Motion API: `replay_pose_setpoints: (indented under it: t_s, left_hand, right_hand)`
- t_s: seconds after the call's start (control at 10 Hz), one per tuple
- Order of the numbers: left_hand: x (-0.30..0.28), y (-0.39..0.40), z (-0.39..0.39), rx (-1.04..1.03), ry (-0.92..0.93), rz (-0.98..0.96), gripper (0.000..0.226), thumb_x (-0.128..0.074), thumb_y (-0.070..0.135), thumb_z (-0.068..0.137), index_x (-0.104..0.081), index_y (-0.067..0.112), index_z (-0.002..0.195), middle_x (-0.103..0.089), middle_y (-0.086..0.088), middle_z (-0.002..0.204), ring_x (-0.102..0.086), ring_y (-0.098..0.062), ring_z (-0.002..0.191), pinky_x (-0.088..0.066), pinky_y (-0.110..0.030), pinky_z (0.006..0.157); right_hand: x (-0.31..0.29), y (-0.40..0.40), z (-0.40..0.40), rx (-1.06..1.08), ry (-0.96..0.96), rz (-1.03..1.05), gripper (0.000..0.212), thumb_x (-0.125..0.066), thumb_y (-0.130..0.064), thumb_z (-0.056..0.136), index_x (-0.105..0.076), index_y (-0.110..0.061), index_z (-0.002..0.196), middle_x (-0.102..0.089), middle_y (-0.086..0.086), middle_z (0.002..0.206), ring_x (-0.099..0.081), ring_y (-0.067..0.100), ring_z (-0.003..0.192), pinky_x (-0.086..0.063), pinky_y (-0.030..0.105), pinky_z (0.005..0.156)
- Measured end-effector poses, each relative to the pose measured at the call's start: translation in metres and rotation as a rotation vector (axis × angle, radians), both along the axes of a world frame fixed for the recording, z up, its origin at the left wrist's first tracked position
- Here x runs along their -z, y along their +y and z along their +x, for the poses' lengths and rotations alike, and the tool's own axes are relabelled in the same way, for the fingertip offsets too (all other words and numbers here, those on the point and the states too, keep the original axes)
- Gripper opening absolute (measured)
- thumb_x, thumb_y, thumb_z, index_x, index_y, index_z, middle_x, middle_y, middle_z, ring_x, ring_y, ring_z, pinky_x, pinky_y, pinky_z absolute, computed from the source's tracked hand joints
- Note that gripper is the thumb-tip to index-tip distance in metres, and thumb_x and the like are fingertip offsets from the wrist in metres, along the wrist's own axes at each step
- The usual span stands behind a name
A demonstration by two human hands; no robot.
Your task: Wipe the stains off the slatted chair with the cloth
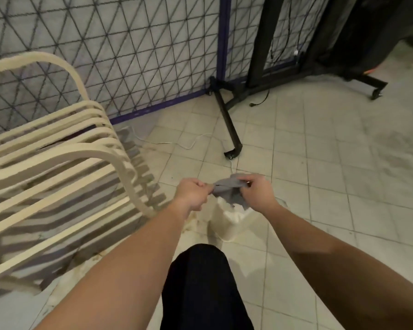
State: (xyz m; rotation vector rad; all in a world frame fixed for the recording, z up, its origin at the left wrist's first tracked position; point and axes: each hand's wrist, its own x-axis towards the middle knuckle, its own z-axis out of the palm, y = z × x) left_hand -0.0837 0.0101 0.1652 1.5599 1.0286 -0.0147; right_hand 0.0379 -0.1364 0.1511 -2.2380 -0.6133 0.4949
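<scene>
A cream slatted chair (57,167) stands at the left, its curved armrest nearest me. In front of me, to the right of the chair, both hands hold a small grey cloth (227,190) in the air. My left hand (192,192) pinches the cloth's left edge. Gripping the right side is my right hand (258,192). The cloth hangs crumpled between them, above a white bucket (227,225) on the floor.
A mesh panel with a purple frame (129,55) stands behind the chair. A black stand with wheeled legs (231,129) and loose cables lie on the tiled floor ahead. My dark-trousered knee (200,282) is at the bottom centre. Open tiles stretch to the right.
</scene>
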Motion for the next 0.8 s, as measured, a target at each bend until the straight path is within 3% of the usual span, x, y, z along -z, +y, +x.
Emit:
replay_pose_setpoints:
  t_s: [0.1, 0.2, 0.3, 0.4, 0.5, 0.6, 0.7, 0.8]
  left_hand:
    - [0.01, -0.014, 0.026, 0.074, 0.008, -0.012, 0.015, -0.071, 0.028, 0.092, -0.065, 0.014, 0.089, -0.071, -0.009, 0.095, -0.063, -0.022, 0.079, -0.051, -0.028, 0.06]
    - [0.02, -0.02, 0.044, 0.114, 0.027, 0.003, 0.016, -0.073, 0.029, 0.09, -0.064, 0.015, 0.088, -0.068, -0.004, 0.09, -0.061, -0.02, 0.078, -0.05, -0.024, 0.057]
    - [0.033, -0.015, 0.046, 0.191, 0.146, 0.043, 0.02, -0.069, 0.031, 0.091, -0.066, 0.011, 0.091, -0.064, -0.005, 0.087, -0.063, -0.022, 0.083, -0.055, -0.029, 0.067]
    - [0.045, -0.005, 0.037, 0.349, 0.355, 0.103, 0.026, -0.061, 0.032, 0.095, -0.065, 0.006, 0.1, -0.067, -0.008, 0.098, -0.066, -0.026, 0.094, -0.059, -0.036, 0.08]
    - [0.053, 0.009, 0.023, 0.451, 0.431, 0.158, 0.027, -0.057, 0.028, 0.095, -0.066, 0.003, 0.094, -0.063, -0.008, 0.086, -0.06, -0.026, 0.08, -0.06, -0.041, 0.081]
    - [0.053, 0.023, 0.011, 0.454, 0.408, 0.229, 0.023, -0.057, 0.021, 0.093, -0.072, 0.004, 0.096, -0.071, -0.012, 0.093, -0.06, -0.025, 0.078, -0.058, -0.037, 0.075]
    - [0.038, 0.037, -0.004, 0.481, 0.375, 0.354, 0.015, -0.056, 0.022, 0.095, -0.07, 0.015, 0.095, -0.071, -0.004, 0.095, -0.061, -0.02, 0.08, -0.049, -0.026, 0.066]
    - [0.024, 0.05, -0.015, 0.409, 0.234, 0.5, 0.017, -0.054, 0.022, 0.095, -0.07, 0.016, 0.096, -0.072, -0.003, 0.097, -0.066, -0.02, 0.083, -0.053, -0.028, 0.068]
  right_hand:
    - [0.006, -0.008, 0.027, 0.0, -0.121, -0.046, 0.034, -0.054, 0.009, 0.08, -0.076, -0.007, 0.101, -0.059, 0.005, 0.094, -0.053, 0.017, 0.081, -0.037, 0.0, 0.057]
    - [0.019, -0.007, 0.046, 0.026, -0.249, -0.029, 0.037, -0.057, 0.008, 0.079, -0.076, -0.01, 0.105, -0.058, 0.007, 0.106, -0.052, 0.015, 0.091, -0.037, 0.009, 0.08]
    - [0.044, -0.01, 0.052, -0.013, -0.304, -0.002, 0.036, -0.06, 0.009, 0.081, -0.075, -0.007, 0.11, -0.059, 0.01, 0.11, -0.051, 0.014, 0.097, -0.031, 0.009, 0.088]
    - [0.089, -0.022, 0.051, -0.194, -0.195, -0.302, 0.051, -0.062, 0.001, 0.085, -0.061, -0.016, 0.133, -0.051, 0.009, 0.137, -0.052, 0.026, 0.124, -0.038, 0.021, 0.101]
    - [0.114, -0.026, 0.036, -0.387, -0.004, -0.572, 0.07, -0.061, -0.013, 0.087, -0.036, -0.021, 0.152, -0.029, 0.008, 0.159, -0.039, 0.03, 0.14, -0.036, 0.035, 0.114]
    - [0.119, -0.016, 0.028, -0.424, -0.001, -0.673, 0.069, -0.057, -0.021, 0.092, -0.028, -0.023, 0.155, -0.02, 0.008, 0.161, -0.043, 0.034, 0.135, -0.041, 0.04, 0.109]
    - [0.105, 0.007, 0.029, -0.404, -0.043, -0.764, 0.049, -0.056, -0.023, 0.091, -0.051, -0.023, 0.139, -0.048, 0.003, 0.139, -0.055, 0.027, 0.119, -0.051, 0.035, 0.095]
    - [0.081, 0.029, 0.027, -0.319, -0.18, -0.684, 0.012, -0.054, -0.025, 0.089, -0.065, -0.022, 0.091, -0.064, -0.002, 0.092, -0.062, 0.02, 0.087, -0.048, 0.026, 0.069]
